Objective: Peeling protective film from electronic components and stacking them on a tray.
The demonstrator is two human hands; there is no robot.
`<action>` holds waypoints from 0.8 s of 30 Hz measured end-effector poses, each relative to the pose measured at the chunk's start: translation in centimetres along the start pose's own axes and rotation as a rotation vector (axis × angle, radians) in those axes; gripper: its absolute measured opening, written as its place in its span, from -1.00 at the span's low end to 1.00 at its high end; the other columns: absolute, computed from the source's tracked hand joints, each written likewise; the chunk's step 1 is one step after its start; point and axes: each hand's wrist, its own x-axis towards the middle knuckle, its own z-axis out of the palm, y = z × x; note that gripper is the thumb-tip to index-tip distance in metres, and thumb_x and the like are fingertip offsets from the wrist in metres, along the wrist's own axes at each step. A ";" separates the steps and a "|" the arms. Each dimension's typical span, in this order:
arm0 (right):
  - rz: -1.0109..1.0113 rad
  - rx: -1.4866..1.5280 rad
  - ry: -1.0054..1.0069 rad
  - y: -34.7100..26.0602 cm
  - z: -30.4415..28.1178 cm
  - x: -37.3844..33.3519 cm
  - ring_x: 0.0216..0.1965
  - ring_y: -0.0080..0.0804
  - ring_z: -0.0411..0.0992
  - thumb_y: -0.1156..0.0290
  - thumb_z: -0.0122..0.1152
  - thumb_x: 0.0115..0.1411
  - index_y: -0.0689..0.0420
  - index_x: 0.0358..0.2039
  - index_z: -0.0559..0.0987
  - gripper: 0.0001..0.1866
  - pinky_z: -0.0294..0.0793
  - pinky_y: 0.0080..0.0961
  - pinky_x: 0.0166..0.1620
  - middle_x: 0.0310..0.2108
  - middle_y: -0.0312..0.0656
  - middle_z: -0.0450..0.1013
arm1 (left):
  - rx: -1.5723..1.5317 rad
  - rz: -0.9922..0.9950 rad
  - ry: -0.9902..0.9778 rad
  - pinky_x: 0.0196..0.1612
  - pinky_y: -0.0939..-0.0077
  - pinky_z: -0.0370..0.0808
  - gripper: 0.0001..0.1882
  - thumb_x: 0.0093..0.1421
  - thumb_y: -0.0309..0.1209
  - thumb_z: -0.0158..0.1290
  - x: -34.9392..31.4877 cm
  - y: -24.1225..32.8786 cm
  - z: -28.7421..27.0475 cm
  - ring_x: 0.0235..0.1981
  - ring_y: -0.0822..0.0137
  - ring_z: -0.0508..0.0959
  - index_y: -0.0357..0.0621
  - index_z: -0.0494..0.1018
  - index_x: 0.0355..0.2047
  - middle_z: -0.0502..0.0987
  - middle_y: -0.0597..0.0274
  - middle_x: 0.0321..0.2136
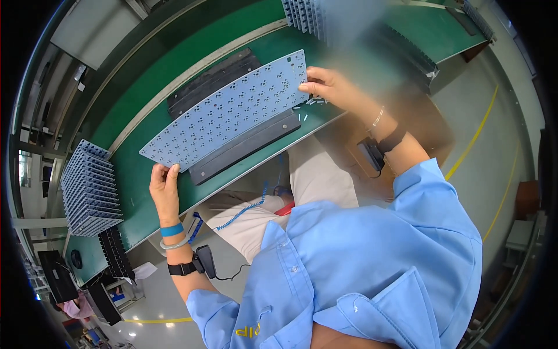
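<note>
Between my two hands a long, pale blue-white circuit board [232,113] dotted with small black holes is held up at a tilt. My left hand [165,185] pinches its near left corner between thumb and fingers. At the opposite end my right hand [325,86] grips the right edge, thumb on the near face. Below the board lies a black fixture bar [247,146] with screws at its ends, and a second black bar [215,81] shows behind it. Whether the board touches either bar, I cannot tell.
Several small white pieces [304,116] lie on the green bench mat [139,198] near my right hand. A rack of upright boards [90,189] stands at left, another [308,17] at the far side. A blue coiled cord [244,207] hangs below the bench edge. A brown box [372,139] is at right.
</note>
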 end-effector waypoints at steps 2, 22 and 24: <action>0.001 -0.013 -0.008 -0.1 0.0 0.0 -0.29 -0.66 0.31 0.35 0.09 0.20 0.17 -0.13 0.49 -0.74 0.35 -0.66 -0.22 -0.30 -0.38 0.42 | 0.025 -0.006 0.010 -0.33 0.76 0.25 -0.88 0.15 -0.47 0.09 0.0 0.1 -0.1 -0.44 0.62 0.28 -0.22 0.37 -0.43 0.38 0.44 -0.49; -0.049 -0.147 0.044 -6.0 0.9 -0.7 -0.59 -0.76 0.28 0.24 0.14 0.15 0.13 -0.29 0.50 -0.78 0.22 -0.79 -0.64 -0.56 -0.41 0.35 | 0.028 -0.123 -0.248 -0.41 0.69 0.24 -0.83 0.09 -0.41 0.12 3.2 -0.9 -1.1 -0.48 0.59 0.25 -0.24 0.40 -0.41 0.31 0.45 -0.55; 0.035 -0.138 -0.026 -7.1 0.8 -0.6 -0.60 -0.74 0.29 0.22 0.13 0.16 0.12 -0.32 0.49 -0.77 0.21 -0.79 -0.64 -0.57 -0.41 0.35 | 0.075 -0.166 -0.333 -0.39 0.70 0.25 -0.83 0.09 -0.41 0.12 3.9 -0.9 -1.5 -0.46 0.59 0.28 -0.24 0.42 -0.36 0.36 0.44 -0.52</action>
